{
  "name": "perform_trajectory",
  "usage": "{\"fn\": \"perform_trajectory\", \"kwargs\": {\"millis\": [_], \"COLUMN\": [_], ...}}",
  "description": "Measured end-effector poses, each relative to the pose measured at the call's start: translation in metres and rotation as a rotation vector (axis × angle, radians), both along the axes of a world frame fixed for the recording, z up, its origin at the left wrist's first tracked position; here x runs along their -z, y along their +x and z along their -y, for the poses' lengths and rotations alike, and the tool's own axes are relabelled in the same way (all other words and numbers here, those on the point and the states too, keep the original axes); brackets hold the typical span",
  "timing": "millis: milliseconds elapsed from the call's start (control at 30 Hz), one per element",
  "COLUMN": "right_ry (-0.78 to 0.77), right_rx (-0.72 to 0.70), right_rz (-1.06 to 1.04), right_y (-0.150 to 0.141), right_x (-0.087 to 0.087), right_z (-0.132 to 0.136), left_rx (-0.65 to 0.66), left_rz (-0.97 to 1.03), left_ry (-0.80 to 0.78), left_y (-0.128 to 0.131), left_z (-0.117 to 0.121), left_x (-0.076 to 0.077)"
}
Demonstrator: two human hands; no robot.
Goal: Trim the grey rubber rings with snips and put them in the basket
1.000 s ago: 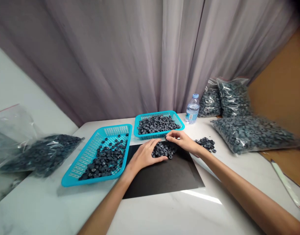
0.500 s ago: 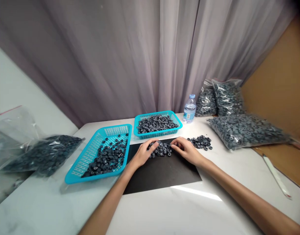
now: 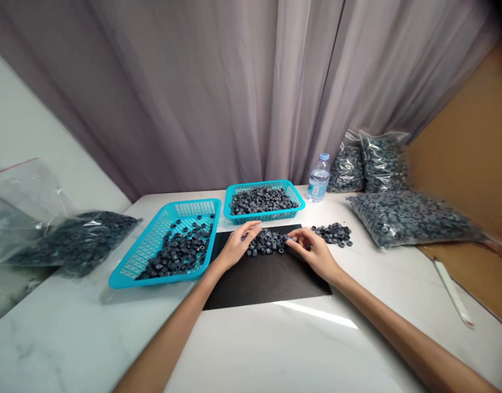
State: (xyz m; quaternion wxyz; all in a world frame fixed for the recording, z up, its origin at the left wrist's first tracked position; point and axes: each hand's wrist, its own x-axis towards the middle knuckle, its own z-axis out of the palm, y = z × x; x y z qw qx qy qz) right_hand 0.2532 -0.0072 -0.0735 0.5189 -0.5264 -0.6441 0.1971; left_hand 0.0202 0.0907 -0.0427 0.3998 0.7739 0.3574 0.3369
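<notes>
A heap of small dark grey ring-shaped parts lies at the far part of a black mat. My left hand rests against the heap's left side, its fingers stretched out and thumb apart. On the other side, my right hand pinches a small grey ring between thumb and fingertips at the heap's right edge. Just beyond that hand, a smaller pile of the same parts sits on the white table.
A turquoise basket of parts stands at left, another turquoise basket behind the mat. A water bottle, filled bags and a white-handled tool are at right. An opened plastic bag of parts lies far left.
My right thumb and fingertips have closed on a ring at the heap's edge. My left hand stays beside the heap, and the whole view has shifted slightly.
</notes>
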Motion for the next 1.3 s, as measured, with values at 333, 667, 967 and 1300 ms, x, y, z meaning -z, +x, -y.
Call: {"fn": "perform_trajectory", "kwargs": {"millis": [333,667,967,1300], "right_ry": [0.058,0.142,0.181,0.239], "right_rx": [-0.040,-0.094,-0.107,-0.132], "right_rz": [0.113,0.293,0.325,0.328], "right_y": [-0.004,-0.008,-0.007,-0.016], "right_x": [-0.002,-0.003,0.002,0.003], "right_z": [0.005,0.011,0.011,0.011], "left_rx": [-0.028,-0.021,-0.077,-0.163], "left_rz": [-0.016,-0.057,-0.002,-0.096], "left_ry": [0.037,0.013,0.025,0.217], "left_y": [0.003,-0.001,0.001,-0.007], "left_z": [-0.001,-0.003,-0.005,-0.004], "left_x": [0.002,0.003,0.007,0.010]}}
